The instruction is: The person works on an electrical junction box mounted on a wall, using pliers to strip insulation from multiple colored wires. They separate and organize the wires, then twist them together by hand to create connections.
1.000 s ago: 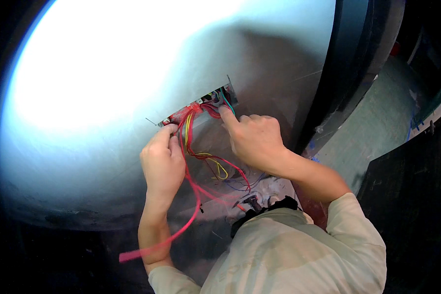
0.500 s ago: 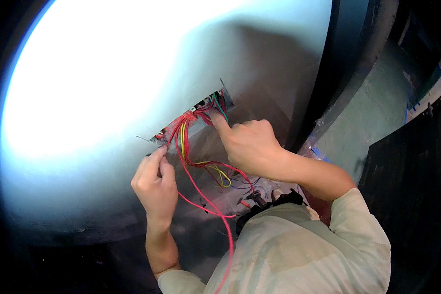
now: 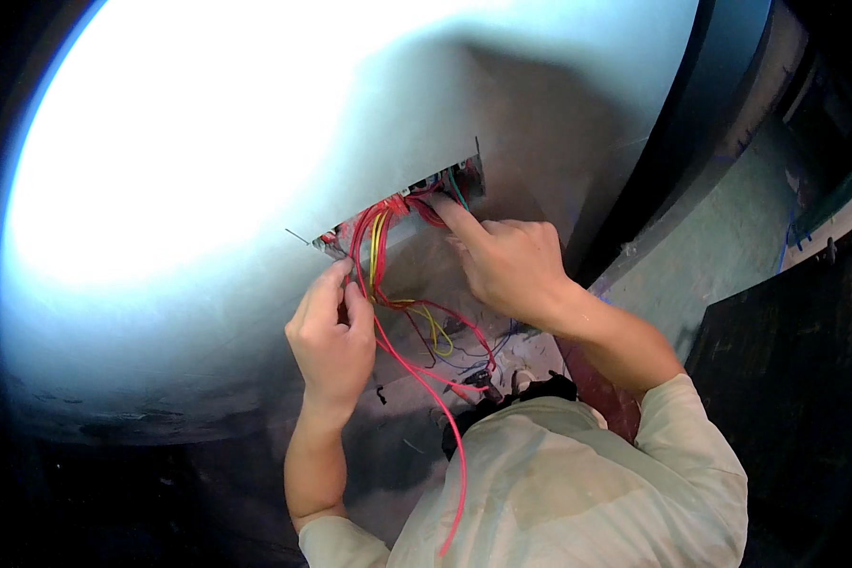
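A long narrow opening (image 3: 331,239) in a pale curved surface (image 3: 559,114) holds bundled red wires (image 3: 393,204), yellow wires (image 3: 377,241) and a green wire (image 3: 459,189). Just below the opening's left end, my left hand (image 3: 329,341) is closed in a pinch on a thin red wire (image 3: 409,367), whose loose length drapes down over my shirt. My right hand (image 3: 525,275) has its index finger stretched into the wires at the opening's right part, the fingertip partly hidden; its other fingers are curled, holding nothing that I can see.
By my feet lie a dark tool (image 3: 483,379) with an orange-red part and thin blue wires (image 3: 509,331). A dark upright edge (image 3: 625,227) bounds the surface on the right. Beyond it are greenish floor (image 3: 710,237), a large black panel (image 3: 786,369) and a pale board (image 3: 828,222).
My left fingertips have moved a little down from the opening. The loose red wire, which swung toward the lower left, now hangs over my shirt. The view has shifted slightly.
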### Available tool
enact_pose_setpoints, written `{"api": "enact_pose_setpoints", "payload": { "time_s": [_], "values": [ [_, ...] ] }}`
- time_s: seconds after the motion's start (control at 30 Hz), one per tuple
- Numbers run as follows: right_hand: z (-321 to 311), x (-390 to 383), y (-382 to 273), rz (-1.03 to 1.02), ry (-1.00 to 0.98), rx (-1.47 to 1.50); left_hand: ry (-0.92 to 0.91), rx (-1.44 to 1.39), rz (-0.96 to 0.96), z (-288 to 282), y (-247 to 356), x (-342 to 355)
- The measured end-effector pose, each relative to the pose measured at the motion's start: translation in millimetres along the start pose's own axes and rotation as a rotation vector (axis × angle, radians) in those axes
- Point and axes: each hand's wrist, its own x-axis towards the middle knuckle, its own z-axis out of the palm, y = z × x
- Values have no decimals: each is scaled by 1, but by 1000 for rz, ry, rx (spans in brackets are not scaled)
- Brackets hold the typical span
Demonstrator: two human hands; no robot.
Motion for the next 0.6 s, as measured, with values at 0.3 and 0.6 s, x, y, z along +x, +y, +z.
{"api": "enact_pose_setpoints", "payload": {
  "time_s": [0.3,0.6],
  "values": [
    [-14,19,-6,63,-268,-41,-64,-26,-101,-2,3,-3],
    [-23,37,-1,19,-269,-24,29,-602,-439,17,12,-20]
  ]
}}
